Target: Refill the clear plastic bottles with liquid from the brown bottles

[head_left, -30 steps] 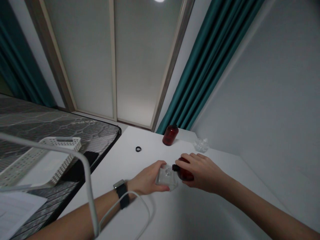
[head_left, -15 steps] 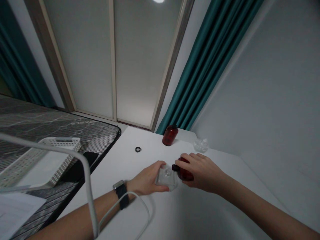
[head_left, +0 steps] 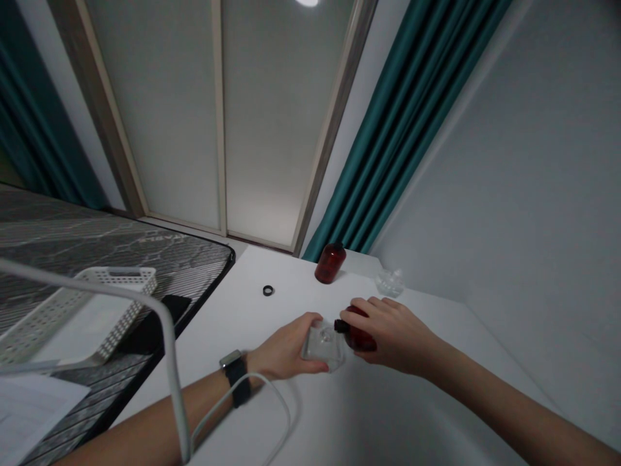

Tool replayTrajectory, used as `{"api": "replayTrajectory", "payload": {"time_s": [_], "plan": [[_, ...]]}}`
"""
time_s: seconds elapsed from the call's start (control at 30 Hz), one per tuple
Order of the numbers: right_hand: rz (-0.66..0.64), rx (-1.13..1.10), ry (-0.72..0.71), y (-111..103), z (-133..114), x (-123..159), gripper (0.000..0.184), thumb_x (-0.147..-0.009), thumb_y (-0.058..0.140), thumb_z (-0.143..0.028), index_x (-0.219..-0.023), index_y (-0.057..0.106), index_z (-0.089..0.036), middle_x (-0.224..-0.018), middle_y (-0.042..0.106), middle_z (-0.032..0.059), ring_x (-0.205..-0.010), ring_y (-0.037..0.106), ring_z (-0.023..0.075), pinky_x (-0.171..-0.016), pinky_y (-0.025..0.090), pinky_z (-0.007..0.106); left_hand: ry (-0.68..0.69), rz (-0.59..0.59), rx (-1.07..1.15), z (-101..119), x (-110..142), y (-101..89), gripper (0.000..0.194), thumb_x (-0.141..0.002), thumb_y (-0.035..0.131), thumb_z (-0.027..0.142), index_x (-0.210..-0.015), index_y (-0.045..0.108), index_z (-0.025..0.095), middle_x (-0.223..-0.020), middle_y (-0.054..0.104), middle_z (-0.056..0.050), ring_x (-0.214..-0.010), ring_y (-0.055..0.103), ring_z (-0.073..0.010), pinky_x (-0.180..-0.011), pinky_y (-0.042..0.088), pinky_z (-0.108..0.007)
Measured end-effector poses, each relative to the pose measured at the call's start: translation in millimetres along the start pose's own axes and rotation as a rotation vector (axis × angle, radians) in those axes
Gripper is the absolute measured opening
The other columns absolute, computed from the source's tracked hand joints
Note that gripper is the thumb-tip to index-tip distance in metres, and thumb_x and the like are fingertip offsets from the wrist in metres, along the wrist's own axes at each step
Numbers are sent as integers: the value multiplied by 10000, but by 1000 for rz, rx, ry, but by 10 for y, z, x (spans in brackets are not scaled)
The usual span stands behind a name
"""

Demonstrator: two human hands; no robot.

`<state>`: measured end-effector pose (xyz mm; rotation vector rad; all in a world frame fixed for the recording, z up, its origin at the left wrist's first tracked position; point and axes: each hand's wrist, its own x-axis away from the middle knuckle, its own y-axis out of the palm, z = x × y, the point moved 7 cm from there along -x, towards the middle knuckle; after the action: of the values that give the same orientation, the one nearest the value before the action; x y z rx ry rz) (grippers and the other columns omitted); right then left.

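My left hand (head_left: 291, 349), with a watch on its wrist, grips a clear, square-sided bottle (head_left: 323, 347) that stands on the white table. Its round mouth faces up. In my right hand (head_left: 388, 333) is a dark red bottle (head_left: 359, 330), tipped onto its side so that its black neck points left over the clear bottle's right side. Whether anything flows out is too small to tell. Farther back, a second dark red bottle (head_left: 330, 263) with a black top stands on the table. To its left lies a small black ring (head_left: 268, 290).
A clear glass-like object (head_left: 389, 283) stands at the back right near the wall. White perforated basket (head_left: 129, 278) and a sheet of paper (head_left: 33, 414) lie on the grey surface at left. A pale cable (head_left: 167, 336) crosses the left foreground.
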<state>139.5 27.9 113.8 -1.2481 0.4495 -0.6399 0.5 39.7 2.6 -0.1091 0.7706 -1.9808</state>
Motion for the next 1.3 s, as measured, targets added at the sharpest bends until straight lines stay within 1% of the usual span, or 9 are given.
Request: {"api": "replayTrajectory", "payload": {"time_s": [0.33,0.53,0.7,0.87,1.1,1.3], "plan": [[-8,-2,3,-30,-15,-7,405,-783,707,-285,-1162,565,-275,-1115,641,58,-876,630,236,-718,435,348,13,-3,-10,-1,11,8,710,-697,844,334,-1261,432,205,-1189,620,-87,-1021,622,-260,-876,498,-372],[9,-5,-6,-20,-14,-2,408,-778,713,-287,-1158,564,-275,-1111,641,57,-876,632,236,-723,440,353,21,8,0,13,6,-5,726,-690,850,332,-1270,433,203,-1204,620,-91,-1046,622,-266,-907,493,-385],[15,2,-9,-26,-23,-11,409,-775,711,-277,-1157,566,-268,-1113,641,60,-871,631,242,-715,437,357,6,0,9,8,1,0,732,-688,853,338,-1274,436,201,-1196,623,-92,-1025,626,-265,-888,499,-385],[2,3,-11,-41,-29,-14,403,-781,709,-275,-1158,569,-266,-1108,641,63,-863,630,243,-706,432,356,0,1,11,22,1,-8,733,-686,855,337,-1273,436,210,-1206,618,-90,-1042,617,-266,-913,493,-395],[7,4,-6,-23,-17,-7,400,-789,700,-284,-1163,561,-275,-1114,640,55,-876,632,242,-714,438,356,-6,-4,8,26,3,-11,724,-688,851,325,-1270,442,198,-1196,621,-91,-1030,622,-266,-894,497,-381],[-1,8,-8,-28,-31,-3,394,-791,705,-291,-1156,560,-269,-1118,640,56,-886,636,249,-721,438,361,2,-11,6,31,1,-12,736,-685,855,314,-1277,434,198,-1220,611,-99,-1068,614,-272,-928,484,-390]]}}
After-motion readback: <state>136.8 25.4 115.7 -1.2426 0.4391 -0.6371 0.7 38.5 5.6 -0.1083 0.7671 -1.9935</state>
